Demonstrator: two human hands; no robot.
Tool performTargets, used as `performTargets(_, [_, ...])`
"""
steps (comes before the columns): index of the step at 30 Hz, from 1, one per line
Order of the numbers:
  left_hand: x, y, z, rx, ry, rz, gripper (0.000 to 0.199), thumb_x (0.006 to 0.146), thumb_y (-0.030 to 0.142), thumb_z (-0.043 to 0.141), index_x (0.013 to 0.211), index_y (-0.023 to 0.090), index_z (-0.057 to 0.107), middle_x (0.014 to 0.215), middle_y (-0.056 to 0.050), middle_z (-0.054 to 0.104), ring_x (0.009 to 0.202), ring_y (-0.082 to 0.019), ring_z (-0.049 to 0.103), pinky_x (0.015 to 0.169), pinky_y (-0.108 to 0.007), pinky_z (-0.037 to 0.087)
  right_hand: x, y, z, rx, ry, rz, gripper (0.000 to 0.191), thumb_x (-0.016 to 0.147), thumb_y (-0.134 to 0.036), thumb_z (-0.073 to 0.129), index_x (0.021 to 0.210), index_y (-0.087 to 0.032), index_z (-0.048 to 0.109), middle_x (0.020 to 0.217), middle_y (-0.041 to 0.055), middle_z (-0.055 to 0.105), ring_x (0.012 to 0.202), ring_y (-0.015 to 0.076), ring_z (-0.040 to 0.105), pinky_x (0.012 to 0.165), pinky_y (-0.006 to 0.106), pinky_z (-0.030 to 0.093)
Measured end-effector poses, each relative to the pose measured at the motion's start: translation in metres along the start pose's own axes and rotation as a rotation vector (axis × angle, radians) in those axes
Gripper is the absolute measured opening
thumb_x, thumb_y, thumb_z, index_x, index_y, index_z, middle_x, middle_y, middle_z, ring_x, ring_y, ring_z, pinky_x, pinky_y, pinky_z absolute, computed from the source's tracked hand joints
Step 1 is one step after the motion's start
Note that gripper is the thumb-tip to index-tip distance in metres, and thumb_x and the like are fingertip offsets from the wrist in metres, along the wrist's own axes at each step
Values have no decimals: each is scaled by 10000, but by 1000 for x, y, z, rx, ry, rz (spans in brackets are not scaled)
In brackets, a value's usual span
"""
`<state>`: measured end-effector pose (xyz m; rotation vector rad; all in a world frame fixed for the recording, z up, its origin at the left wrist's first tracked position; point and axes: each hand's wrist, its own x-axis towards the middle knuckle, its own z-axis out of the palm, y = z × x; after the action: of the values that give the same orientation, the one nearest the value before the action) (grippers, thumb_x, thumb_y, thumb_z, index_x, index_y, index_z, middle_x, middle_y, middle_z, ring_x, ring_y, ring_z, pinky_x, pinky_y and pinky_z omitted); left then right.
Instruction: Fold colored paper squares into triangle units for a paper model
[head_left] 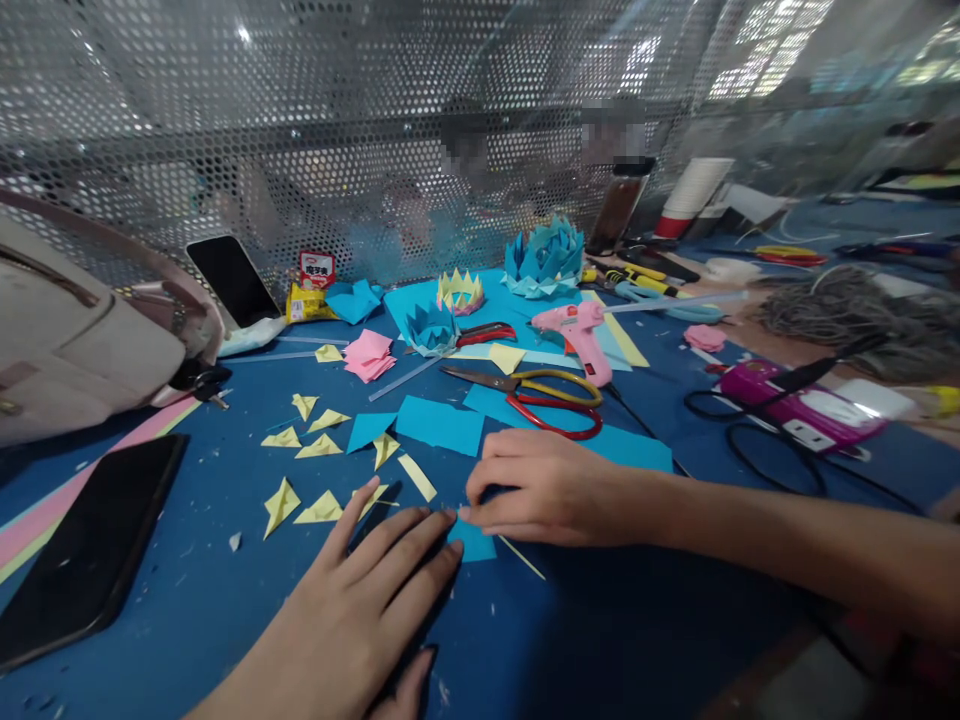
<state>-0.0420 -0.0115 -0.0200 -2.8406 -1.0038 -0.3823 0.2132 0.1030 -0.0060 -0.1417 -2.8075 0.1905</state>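
My left hand (375, 590) rests low on the blue table, palm down with its fingers spread, fingertips at the left edge of a small blue paper piece (474, 542). From the right, my right hand (555, 490) reaches over the same piece, fingers curled and fingertips pressed together at its top edge; whether they pinch the paper is hidden. Several folded yellow triangles (320, 446) lie left of the hands. Blue paper rectangles (440, 424) and a yellow strip (417, 478) are just beyond. Scissors (555, 390) with yellow and red handles lie behind my right hand.
A pink glue gun (581, 335) stands behind the scissors, near blue paper lotus shapes (546, 260). Pink paper squares (368, 355) lie left of centre. A black phone (97, 540) and a bag (82, 340) are at left. A purple device (802, 405) with black cable is at right.
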Motion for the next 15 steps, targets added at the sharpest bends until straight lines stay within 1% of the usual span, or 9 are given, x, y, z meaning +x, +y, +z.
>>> performTargets(4, [2, 0, -1, 21, -5, 13, 612, 828, 203, 501, 1439, 159, 485, 1417, -67, 593, 1325, -250, 490, 1239, -476, -88, -1, -1, 0, 90, -11, 12, 218, 1025, -273, 547, 1030, -165, 736, 1031, 63, 675, 880, 180, 503, 770, 312, 376])
performTargets(9, [4, -1, 0, 65, -19, 43, 622, 804, 210, 513, 1424, 163, 506, 1429, -66, 582, 1351, -265, 452, 1232, -493, -87, -3, 0, -2, 92, 12, 9, 203, 1007, -278, 574, 1028, -170, 745, 1006, 57, 669, 873, 187, 487, 752, 327, 341])
performTargets(12, [4, 0, -1, 59, -34, 45, 621, 804, 213, 510, 1423, 171, 507, 1430, -70, 580, 1353, -253, 447, 1234, -484, -79, -4, 1, -9, 63, 34, 30, 254, 1003, -352, 585, 912, -183, 751, 884, 40, 659, 827, 189, 460, 718, 338, 306])
performTargets(13, [4, 0, -2, 52, -40, 44, 622, 805, 209, 507, 1426, 170, 503, 1432, -72, 578, 1357, -248, 443, 1235, -478, -79, -3, 1, -12, 51, 33, 42, 302, 1010, -360, 570, 841, -176, 741, 824, 35, 647, 799, 186, 446, 704, 340, 295])
performTargets(15, [3, 0, -3, 36, -48, 43, 633, 809, 199, 501, 1441, 162, 488, 1431, -77, 575, 1363, -241, 441, 1239, -468, -76, -3, 1, -17, 42, 14, 52, 387, 1028, -322, 532, 714, -160, 692, 725, 26, 616, 742, 173, 421, 683, 343, 281])
